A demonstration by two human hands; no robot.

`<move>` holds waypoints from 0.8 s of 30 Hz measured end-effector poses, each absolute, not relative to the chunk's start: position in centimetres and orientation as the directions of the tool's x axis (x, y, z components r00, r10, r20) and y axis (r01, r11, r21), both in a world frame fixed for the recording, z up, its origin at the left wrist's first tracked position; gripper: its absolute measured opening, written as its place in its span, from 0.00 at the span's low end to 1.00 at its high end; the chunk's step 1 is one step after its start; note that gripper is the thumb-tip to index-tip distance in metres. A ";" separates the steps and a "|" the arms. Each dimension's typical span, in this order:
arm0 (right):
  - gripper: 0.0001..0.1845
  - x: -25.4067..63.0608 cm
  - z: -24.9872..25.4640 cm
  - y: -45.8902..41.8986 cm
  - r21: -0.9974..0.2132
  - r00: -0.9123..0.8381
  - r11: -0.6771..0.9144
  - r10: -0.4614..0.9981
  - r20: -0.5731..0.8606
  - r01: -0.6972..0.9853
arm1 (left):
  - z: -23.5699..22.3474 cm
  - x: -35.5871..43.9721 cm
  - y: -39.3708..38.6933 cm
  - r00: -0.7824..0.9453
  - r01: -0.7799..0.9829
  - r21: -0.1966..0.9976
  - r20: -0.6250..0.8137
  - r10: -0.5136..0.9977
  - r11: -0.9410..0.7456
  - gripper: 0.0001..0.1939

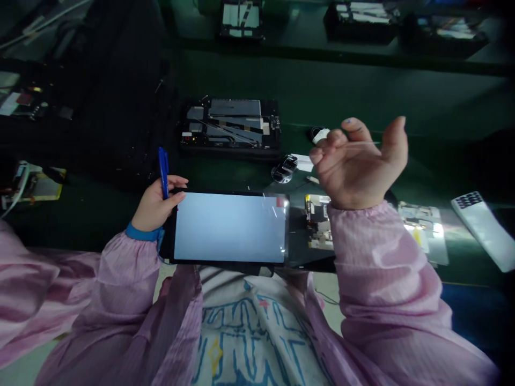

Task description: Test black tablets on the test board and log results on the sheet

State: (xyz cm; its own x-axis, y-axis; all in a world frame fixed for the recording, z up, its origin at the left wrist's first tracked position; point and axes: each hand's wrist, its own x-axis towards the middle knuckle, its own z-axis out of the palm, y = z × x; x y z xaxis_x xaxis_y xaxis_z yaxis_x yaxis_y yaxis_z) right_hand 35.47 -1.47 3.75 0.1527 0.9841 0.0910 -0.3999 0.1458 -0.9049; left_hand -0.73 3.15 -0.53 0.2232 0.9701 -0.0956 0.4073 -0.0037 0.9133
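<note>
A tablet (230, 228) with a lit, blank pale screen and a small red patch at its upper right corner lies flat at the near edge of the bench. My left hand (155, 203) grips its upper left corner, thumb on the front edge. A blue pen (163, 170) sticks up from the same hand. Raised to the right of the tablet is my right hand (356, 166), palm up, fingers partly curled and apart from the thumb. A thin pale line crosses its fingers; I cannot tell what it is.
Behind the tablet lies an opened device (237, 126) with its inner parts showing. Near my right hand are a dark shiny item (285, 168) and circuit parts (319, 220). A white phone-like piece (485, 230) lies far right. Several stacked units line the back shelf (281, 51).
</note>
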 end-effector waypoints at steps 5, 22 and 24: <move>0.14 35.8 3.8 -1.6 -0.824 0.180 0.207 0.975 0.130 -0.528 | -0.7 -0.7 2.9 0.219 0.393 0.919 -0.114 0.969 0.019 0.15; 0.21 31.8 2.3 -2.6 -0.937 0.113 0.153 0.986 0.123 -0.313 | -0.7 -0.7 2.8 0.219 0.344 0.935 -0.165 0.962 0.082 0.17; 0.21 30.6 2.1 -3.9 -0.944 -0.026 0.135 0.988 0.149 -0.301 | -0.5 -0.6 2.6 0.210 0.304 0.945 -0.187 0.960 0.118 0.16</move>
